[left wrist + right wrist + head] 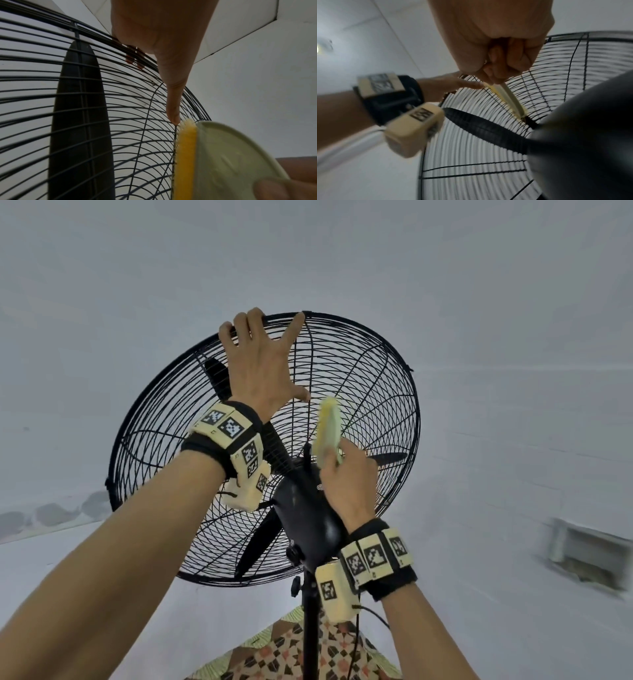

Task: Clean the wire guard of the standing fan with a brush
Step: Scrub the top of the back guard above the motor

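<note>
Evidently left hand (260, 364) hooks fingers (255, 318) over guard (376, 364), steadying it; right hand (349, 477) clenches brush (329, 426) against wires.

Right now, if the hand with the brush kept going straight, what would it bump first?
Probably the black wire fan guard: the right hand points its pale green brush at it, bristles already touching the wires.
</note>
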### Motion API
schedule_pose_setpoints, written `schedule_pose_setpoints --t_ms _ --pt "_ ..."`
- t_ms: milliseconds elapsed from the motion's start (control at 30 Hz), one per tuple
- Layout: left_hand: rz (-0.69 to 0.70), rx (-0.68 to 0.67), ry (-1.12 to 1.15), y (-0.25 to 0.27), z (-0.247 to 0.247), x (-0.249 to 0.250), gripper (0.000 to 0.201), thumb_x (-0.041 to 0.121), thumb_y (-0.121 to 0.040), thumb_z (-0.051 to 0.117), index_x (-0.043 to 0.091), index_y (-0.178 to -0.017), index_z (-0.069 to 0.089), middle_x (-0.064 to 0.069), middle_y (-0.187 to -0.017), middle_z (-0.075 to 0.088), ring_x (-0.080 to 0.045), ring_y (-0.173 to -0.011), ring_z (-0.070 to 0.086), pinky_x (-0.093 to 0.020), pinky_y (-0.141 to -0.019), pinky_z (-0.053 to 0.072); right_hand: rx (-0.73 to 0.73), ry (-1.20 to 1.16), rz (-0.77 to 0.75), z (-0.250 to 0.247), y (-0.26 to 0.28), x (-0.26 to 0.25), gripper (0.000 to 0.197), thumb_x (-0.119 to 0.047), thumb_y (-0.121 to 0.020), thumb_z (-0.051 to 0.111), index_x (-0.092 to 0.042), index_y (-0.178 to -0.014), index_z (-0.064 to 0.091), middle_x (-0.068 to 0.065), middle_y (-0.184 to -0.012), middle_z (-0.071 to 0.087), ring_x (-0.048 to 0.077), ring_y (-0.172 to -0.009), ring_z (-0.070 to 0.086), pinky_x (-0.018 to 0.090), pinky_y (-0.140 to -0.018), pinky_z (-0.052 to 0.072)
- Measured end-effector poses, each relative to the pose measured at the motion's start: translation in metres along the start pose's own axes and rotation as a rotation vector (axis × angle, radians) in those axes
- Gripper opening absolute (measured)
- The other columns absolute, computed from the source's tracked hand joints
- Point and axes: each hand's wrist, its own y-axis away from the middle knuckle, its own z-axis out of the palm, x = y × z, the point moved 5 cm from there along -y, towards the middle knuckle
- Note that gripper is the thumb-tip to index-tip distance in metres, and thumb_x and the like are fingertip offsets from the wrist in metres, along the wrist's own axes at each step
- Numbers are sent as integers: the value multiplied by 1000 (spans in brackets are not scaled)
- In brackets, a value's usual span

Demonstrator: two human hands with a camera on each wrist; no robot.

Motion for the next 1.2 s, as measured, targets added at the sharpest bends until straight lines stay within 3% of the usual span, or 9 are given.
schedule_pose_setpoints --t_ms 100,233,433,500,667,867,967,1067,1200 --pt "-4 -7 7 0 0 -2 129 80 -54 84 41 -161 23 -25 -148 36 -44 -138 34 -61 -116 23 -10 -12 -42 -4 -2 1 31 -30 -106 49 -9 -108 72 7 -88 75 17 -63 63 27 -57 50" --pt "1 8 16 3 -2 -4 128 80 -55 83 41 -161 24 -24 -149 36 -43 -139 34 -60 -117 22 159 155 105 -20 0 12 30 -29 -107 45 -7 -107 65 10 -87 69 28 -72 52 33 -60 32" --pt "-5 16 26 3 0 -5 127 79 -56 84 40 -161 24 -24 -150 35 -44 -141 32 -60 -118 21 -93 -147 -24 0 0 2 29 -28 -106 52 -10 -116 72 8 -98 76 24 -82 71 33 -73 58" --pt "3 19 34 5 0 -7 127 79 -57 84 40 -162 24 -25 -150 35 -44 -141 32 -60 -118 21 -83 -179 18 -6 0 10 30 -28 -106 52 -10 -115 73 7 -100 76 21 -82 69 20 -65 54" --pt "7 26 42 7 -3 -8 127 80 -56 82 40 -161 24 -24 -150 35 -43 -141 32 -60 -117 20 187 23 216 -27 -16 32 30 -27 -105 47 -6 -97 66 17 -96 71 37 -90 63 32 -67 36" --pt "-1 48 57 7 0 -14 126 79 -56 84 39 -161 27 -26 -148 36 -45 -140 33 -61 -117 21 -59 -120 -134 -16 -20 -1 28 -27 -104 54 -10 -109 76 3 -90 75 20 -80 68 27 -71 54" --pt "7 53 58 8 0 -17 127 81 -56 83 39 -161 26 -25 -149 35 -45 -139 33 -61 -117 21 112 -148 -1 -29 -22 18 30 -25 -104 52 -5 -102 74 7 -93 75 19 -76 66 13 -54 43" --pt "8 49 53 8 -1 -17 127 82 -55 81 40 -161 26 -25 -150 36 -45 -139 34 -61 -117 22 233 -36 96 -31 -28 25 32 -28 -104 48 -5 -99 71 10 -89 73 29 -82 68 29 -62 48" --pt "-4 41 58 7 1 -18 126 81 -56 82 38 -161 27 -26 -149 36 -46 -139 33 -62 -117 22 -34 -84 -173 -18 -28 -16 31 -27 -106 52 -7 -113 75 6 -94 75 18 -76 64 15 -60 45"
